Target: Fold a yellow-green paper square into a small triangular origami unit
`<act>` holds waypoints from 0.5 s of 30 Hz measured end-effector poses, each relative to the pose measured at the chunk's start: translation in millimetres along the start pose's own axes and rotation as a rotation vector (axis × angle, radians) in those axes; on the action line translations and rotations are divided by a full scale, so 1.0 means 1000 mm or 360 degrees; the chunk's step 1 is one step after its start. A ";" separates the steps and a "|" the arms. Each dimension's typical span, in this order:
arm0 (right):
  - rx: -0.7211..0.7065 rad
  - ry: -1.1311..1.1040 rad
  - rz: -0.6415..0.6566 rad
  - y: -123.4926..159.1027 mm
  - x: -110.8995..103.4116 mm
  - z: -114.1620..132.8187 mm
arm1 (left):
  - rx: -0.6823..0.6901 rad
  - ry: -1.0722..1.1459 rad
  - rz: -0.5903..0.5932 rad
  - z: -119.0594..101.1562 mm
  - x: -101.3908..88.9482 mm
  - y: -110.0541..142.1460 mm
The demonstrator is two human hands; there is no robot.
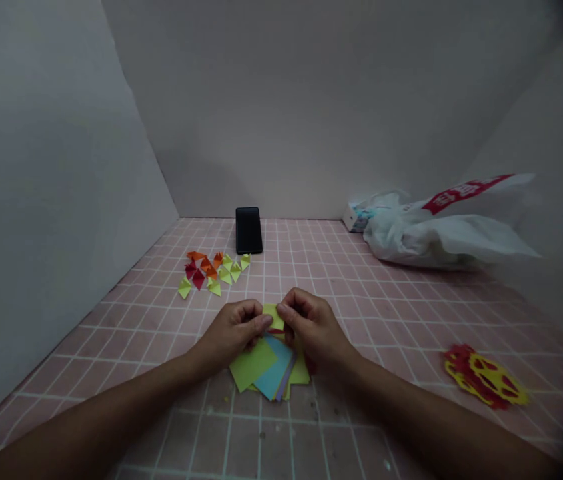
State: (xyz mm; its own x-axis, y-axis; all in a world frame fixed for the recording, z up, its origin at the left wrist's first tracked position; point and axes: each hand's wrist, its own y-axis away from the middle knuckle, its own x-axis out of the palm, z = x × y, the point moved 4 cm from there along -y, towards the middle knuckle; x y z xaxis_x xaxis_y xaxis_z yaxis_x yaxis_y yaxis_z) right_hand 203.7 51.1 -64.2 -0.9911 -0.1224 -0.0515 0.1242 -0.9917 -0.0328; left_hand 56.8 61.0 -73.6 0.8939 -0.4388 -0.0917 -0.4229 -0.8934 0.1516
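My left hand [234,330] and my right hand [314,327] meet at the middle of the pink tiled table [391,313]. Both pinch a small yellow-green paper piece [273,315] between thumbs and fingertips. Right under the hands lies a stack of coloured paper squares [266,370], green, blue, purple and yellow. Beyond the left hand sits a cluster of several folded paper triangles [211,272] in orange, red and yellow-green.
A black phone [248,230] lies flat near the back wall. A white plastic bag [441,227] with red print and a small box [358,217] sit at the back right. A red and yellow paper cutout [486,377] lies at the right. Grey walls close in left, back and right.
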 end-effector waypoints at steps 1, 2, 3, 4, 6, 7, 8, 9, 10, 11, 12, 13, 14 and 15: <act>0.0049 -0.0069 0.0004 0.000 0.001 -0.001 | 0.0001 -0.0006 -0.0014 0.000 0.000 0.000; 0.0103 -0.0144 0.0015 0.001 0.002 -0.001 | 0.0002 -0.0009 -0.0025 0.000 -0.001 0.001; 0.0153 -0.0224 0.0025 0.001 0.003 -0.003 | 0.0001 -0.0008 -0.0035 0.001 -0.001 0.001; 0.0196 -0.0306 0.0037 0.001 0.003 -0.004 | 0.0004 -0.0001 -0.0044 0.001 -0.002 0.001; 0.0252 -0.0470 0.0044 0.000 0.003 -0.007 | 0.0038 0.0039 -0.0066 0.002 -0.004 0.000; 0.0268 -0.0545 0.0036 -0.001 0.003 -0.008 | 0.0077 0.0077 -0.0086 0.001 -0.005 0.000; 0.0280 -0.0608 0.0022 -0.002 0.002 -0.010 | 0.0132 0.0120 -0.0109 0.000 -0.005 -0.001; 0.0288 -0.0658 0.0001 -0.003 0.001 -0.011 | 0.0196 0.0160 -0.0127 -0.002 -0.006 -0.001; 0.0294 -0.0692 -0.0019 -0.004 0.000 -0.012 | 0.0262 0.0187 -0.0135 -0.003 -0.006 -0.001; 0.0298 -0.0715 -0.0032 -0.004 -0.001 -0.013 | 0.0319 0.0194 -0.0129 -0.005 -0.006 0.000; 0.0303 -0.0729 -0.0035 -0.004 -0.001 -0.013 | 0.0360 0.0178 -0.0113 -0.005 -0.005 0.000; 0.0310 -0.0737 -0.0026 -0.004 -0.001 -0.014 | 0.0382 0.0142 -0.0091 -0.006 -0.004 0.001; 0.0318 -0.0740 -0.0007 -0.004 0.000 -0.014 | 0.0384 0.0094 -0.0075 -0.006 -0.003 0.001; 0.0329 -0.0738 0.0017 -0.003 0.001 -0.014 | 0.0371 0.0044 -0.0077 -0.006 -0.002 0.002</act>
State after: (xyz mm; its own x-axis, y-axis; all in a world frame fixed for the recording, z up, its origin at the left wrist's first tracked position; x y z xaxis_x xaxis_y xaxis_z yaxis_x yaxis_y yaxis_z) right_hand 203.4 54.7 -78.5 -0.9123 -0.0902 0.3994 0.1688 -0.9716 0.1661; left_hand 54.6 60.8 -67.5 0.9163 -0.3952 -0.0655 -0.3997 -0.9128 -0.0841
